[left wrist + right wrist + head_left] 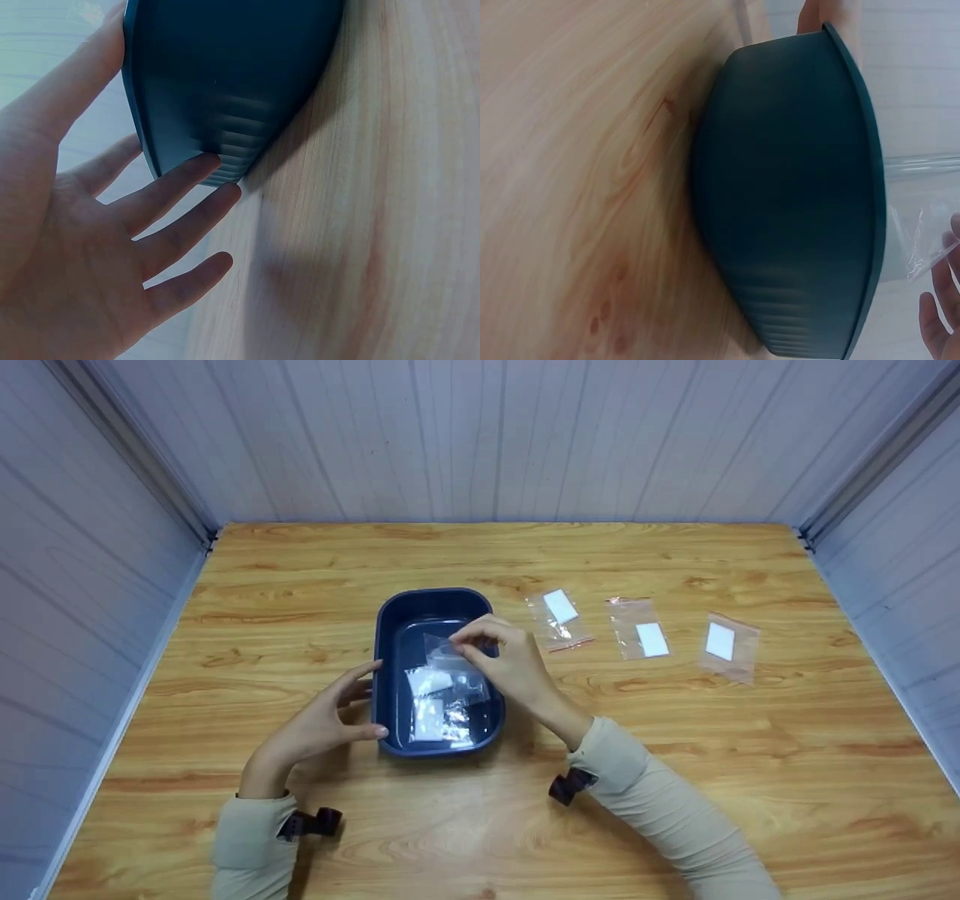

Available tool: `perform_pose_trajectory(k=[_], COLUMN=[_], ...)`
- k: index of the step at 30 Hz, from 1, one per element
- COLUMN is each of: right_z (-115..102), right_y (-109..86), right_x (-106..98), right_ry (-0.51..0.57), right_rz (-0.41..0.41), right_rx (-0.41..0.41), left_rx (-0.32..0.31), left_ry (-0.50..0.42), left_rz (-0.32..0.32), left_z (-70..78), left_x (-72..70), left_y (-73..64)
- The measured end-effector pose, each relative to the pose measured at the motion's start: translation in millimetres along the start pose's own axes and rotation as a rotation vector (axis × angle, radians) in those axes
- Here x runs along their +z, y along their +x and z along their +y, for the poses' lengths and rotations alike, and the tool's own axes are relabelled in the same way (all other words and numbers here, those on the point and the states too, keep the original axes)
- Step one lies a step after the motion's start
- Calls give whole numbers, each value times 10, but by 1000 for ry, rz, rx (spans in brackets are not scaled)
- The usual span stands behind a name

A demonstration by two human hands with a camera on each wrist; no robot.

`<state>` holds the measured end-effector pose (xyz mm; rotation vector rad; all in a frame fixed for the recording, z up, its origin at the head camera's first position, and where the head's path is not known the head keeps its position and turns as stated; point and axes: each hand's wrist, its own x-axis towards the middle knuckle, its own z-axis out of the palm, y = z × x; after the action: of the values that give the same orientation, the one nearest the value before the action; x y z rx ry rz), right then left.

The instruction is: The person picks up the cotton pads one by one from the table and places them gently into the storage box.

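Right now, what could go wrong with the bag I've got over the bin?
The right fingers pinch the clear bag near its edge, so it might slip loose. It is held above packets lying close together in the blue bin, so it could perhaps snag or shift them. The left fingers are spread along the bin's side rather than wrapped round it, so the bin might slide if bumped.

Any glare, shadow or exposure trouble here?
Head: bright glare on the plastic bags inside the dark blue tub; left wrist: a soft shadow on the wood-grain tabletop; right wrist: dark tub wall, while the pinched bag looks washed out.
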<state>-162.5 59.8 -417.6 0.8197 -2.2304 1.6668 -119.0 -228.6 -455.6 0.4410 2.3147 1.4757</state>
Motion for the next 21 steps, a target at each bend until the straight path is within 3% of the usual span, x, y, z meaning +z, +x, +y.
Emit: perform_pose_trajectory(k=[8,21], right_z=[158,156], right_y=[-11,-92], right_x=[19,63], right_ry=[4,-32], right_rz=[-28,-119], right_rx=[-8,63], left_rx=[-10,-39], left_ry=[12,19], left_rz=[8,21], left_z=[-3,31], left_x=[-4,-5], left_y=[-3,-11])
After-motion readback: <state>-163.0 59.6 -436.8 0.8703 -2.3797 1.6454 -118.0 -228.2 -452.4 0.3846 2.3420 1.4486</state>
